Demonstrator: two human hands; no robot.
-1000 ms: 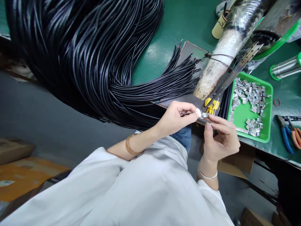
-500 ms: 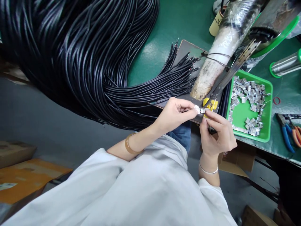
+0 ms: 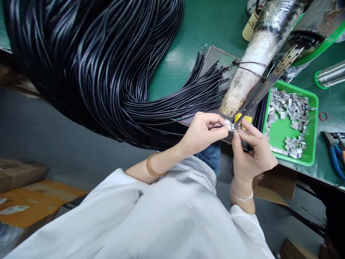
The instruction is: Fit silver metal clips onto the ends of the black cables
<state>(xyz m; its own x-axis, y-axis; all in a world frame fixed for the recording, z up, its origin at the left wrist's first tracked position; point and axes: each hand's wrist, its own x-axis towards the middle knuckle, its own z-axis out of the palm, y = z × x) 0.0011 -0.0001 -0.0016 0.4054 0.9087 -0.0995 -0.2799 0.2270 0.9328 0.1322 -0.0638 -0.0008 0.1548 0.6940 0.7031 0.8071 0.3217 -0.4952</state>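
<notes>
Connector (image 3: 233, 126) sits between the left hand (image 3: 201, 133), pinching a wire (image 3: 216, 126), and the right hand (image 3: 252, 158), whose grip I cannot tell, near the tip of the iron (image 3: 272, 80), apart from the tray (image 3: 279, 136).

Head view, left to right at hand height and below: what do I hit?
Orange-topped box → brown bangle → left hand → right hand → green tray → blue-handled pliers.

The cables (image 3: 105, 75) look glossy plastic, the connectors (image 3: 294, 125) shiny metal.
</notes>
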